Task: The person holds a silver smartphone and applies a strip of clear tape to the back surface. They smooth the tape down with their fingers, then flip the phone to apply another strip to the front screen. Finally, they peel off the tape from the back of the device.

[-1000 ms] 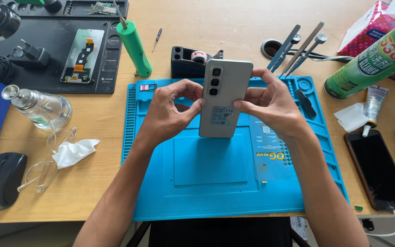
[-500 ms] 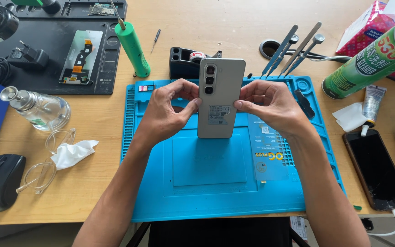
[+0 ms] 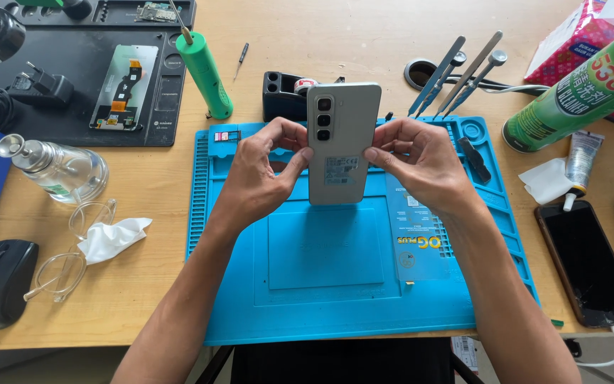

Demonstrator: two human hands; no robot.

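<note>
Both hands on the grey phone, held upright over the blue mat

The left hand (image 3: pixel 264 171) and right hand (image 3: pixel 413 160) each have a narrow pinch grip on the long edges of the grey phone (image 3: pixel 341 142), back and camera bumps facing up, hovering just above the blue silicone mat (image 3: pixel 321 284) on the worktop (image 3: pixel 143 284). I'd say the trick here is even thumb pressure on both sides and keeping it low over the mat, so nothing flexes or drops far. Containers: the mat's small tray pockets along the top edge look mostly bare, one holds a tiny card-like bit (image 3: pixel 223 135). The glass bottle (image 3: pixel 58 171) at left seems to hold clear liquid, can't tell how much. The black tape holder (image 3: pixel 286 96) carries a roll.
</note>
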